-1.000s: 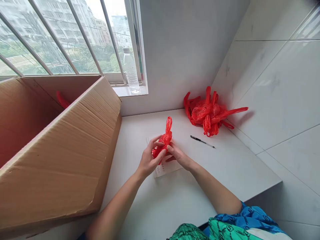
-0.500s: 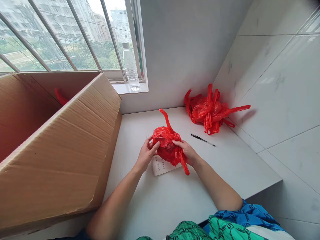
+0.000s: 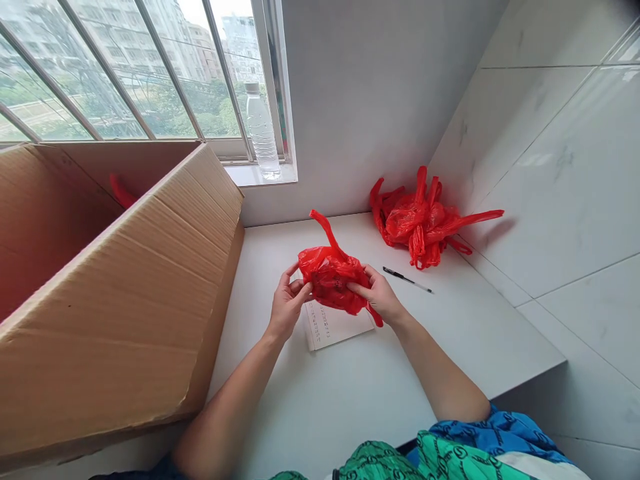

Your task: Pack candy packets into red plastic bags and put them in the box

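Note:
Between both hands a red plastic bag is held up over the table, with one long handle sticking up and another hanging at its lower right. Something dark shows faintly through the film; I cannot make out what. My left hand pinches the bag's left side. On its right side my right hand grips it, thumb across the front. Partly beneath the bag lies a white notepad with small writing. A black pen rests to the right of the hands.
A large open cardboard box fills the left, with a bit of red plastic inside. A heap of red plastic bags sits in the back right corner. One clear bottle stands on the sill by the barred window.
Both hands have lifted the bag slightly and turned it, uncovering more of the notepad. Its upper handle has shifted left.

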`<action>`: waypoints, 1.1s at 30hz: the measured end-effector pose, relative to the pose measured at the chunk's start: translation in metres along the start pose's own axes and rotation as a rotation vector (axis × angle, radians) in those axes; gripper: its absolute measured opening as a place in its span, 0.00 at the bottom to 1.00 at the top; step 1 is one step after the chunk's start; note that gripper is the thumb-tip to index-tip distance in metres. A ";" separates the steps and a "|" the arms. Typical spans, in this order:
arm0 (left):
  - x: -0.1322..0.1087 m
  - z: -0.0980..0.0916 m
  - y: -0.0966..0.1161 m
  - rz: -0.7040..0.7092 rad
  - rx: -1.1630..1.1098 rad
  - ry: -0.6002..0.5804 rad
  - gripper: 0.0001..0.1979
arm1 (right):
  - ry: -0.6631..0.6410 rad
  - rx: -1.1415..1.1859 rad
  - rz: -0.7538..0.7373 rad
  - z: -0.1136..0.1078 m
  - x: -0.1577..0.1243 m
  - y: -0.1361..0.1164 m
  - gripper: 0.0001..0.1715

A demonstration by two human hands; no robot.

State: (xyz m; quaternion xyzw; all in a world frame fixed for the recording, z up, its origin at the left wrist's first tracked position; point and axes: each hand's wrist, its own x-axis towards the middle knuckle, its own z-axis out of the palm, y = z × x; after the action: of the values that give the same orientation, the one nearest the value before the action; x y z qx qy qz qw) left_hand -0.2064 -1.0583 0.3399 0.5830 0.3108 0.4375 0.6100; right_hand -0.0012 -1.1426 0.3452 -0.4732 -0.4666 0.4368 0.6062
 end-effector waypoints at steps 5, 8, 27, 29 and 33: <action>0.004 -0.014 -0.008 0.191 0.262 0.048 0.35 | 0.012 -0.337 -0.142 -0.005 -0.004 -0.001 0.30; -0.002 -0.018 -0.005 0.419 0.487 0.144 0.29 | 0.044 -0.574 -0.215 -0.004 -0.005 0.002 0.32; -0.027 0.027 -0.008 0.519 1.172 -0.118 0.17 | -0.014 -1.015 -0.165 -0.022 0.002 0.018 0.11; -0.027 0.028 -0.010 0.457 1.192 -0.123 0.08 | 0.000 -0.980 -0.202 -0.018 -0.001 0.017 0.07; -0.040 0.021 0.015 0.411 1.154 -0.059 0.09 | 0.074 -0.798 -0.283 -0.016 -0.007 0.013 0.11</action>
State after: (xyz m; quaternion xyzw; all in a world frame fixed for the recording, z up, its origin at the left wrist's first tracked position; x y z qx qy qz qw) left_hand -0.2075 -1.1045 0.3521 0.8791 0.3618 0.2910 0.1076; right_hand 0.0115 -1.1498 0.3293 -0.6175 -0.6373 0.1174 0.4459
